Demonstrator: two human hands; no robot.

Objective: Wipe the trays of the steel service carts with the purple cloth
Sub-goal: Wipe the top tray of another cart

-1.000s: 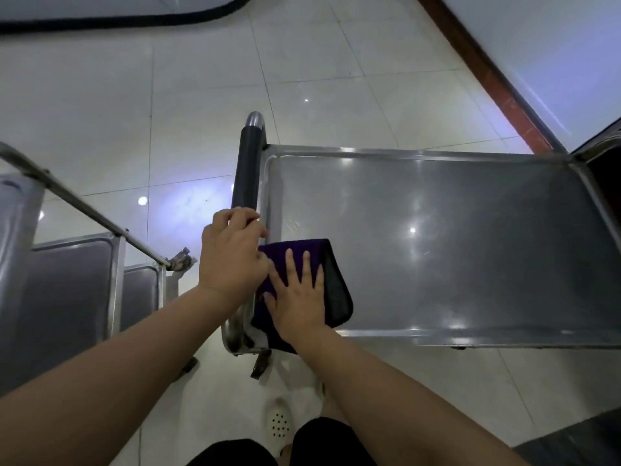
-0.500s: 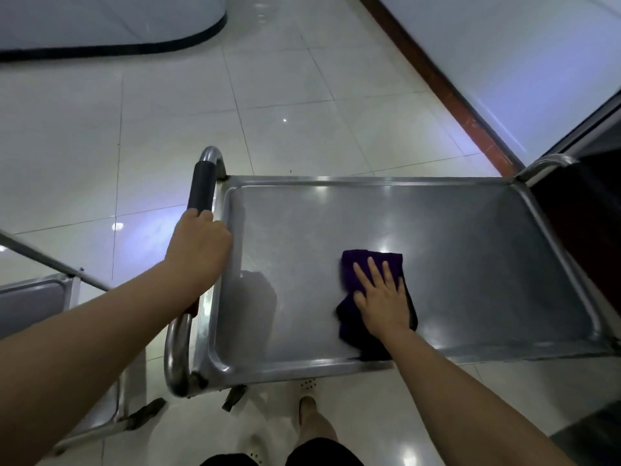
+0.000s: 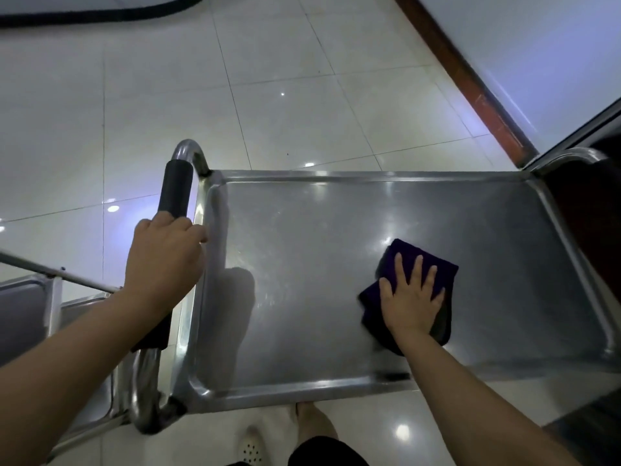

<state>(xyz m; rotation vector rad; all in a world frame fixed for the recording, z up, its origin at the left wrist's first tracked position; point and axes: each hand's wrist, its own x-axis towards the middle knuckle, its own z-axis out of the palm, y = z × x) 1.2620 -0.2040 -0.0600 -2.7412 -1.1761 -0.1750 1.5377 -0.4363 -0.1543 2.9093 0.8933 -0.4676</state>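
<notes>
right hand (image 3: 411,306) flat on purple cloth (image 3: 408,294) near the tray (image 3: 302,297) right edge, left hand (image 3: 164,260) gripping the handle (image 3: 174,190); other trays likely remain

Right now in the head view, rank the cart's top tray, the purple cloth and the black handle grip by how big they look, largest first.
1. Top tray, by far the largest.
2 and 3. Purple cloth and black handle grip: too close to rank, since the right hand covers part of the cloth and the left hand hides the grip's middle.
</notes>
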